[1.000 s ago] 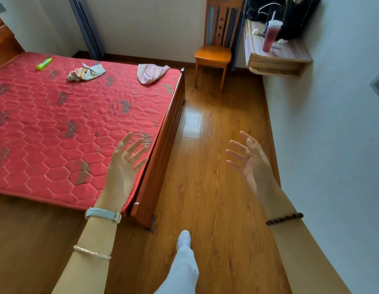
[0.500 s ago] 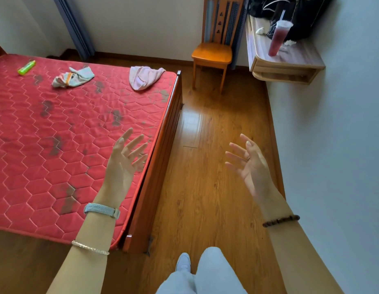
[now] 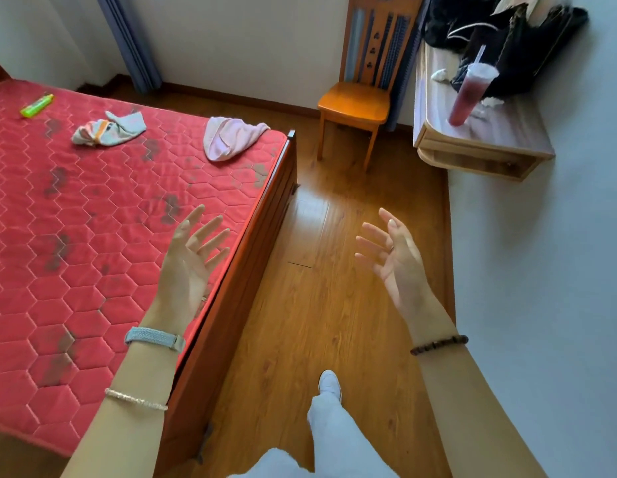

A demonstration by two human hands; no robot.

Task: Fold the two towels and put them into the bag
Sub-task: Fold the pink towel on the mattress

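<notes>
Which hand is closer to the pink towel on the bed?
Left. The left hand is over the bed, nearer the pink towel; the right hand is over the floor.

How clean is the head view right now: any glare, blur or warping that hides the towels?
Head view: soft daylight, a pale sheen on the floor beside the bed; wide-angle warping bends the walls at the edges; grey towel and pink towel show sharp and unshadowed.

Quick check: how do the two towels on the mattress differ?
The grey towel has an orange stripe; the pink towel is plain. The grey towel lies nearer the green bottle; the pink towel sits by the mattress corner nearest the chair. Both are crumpled, unfolded.
</notes>
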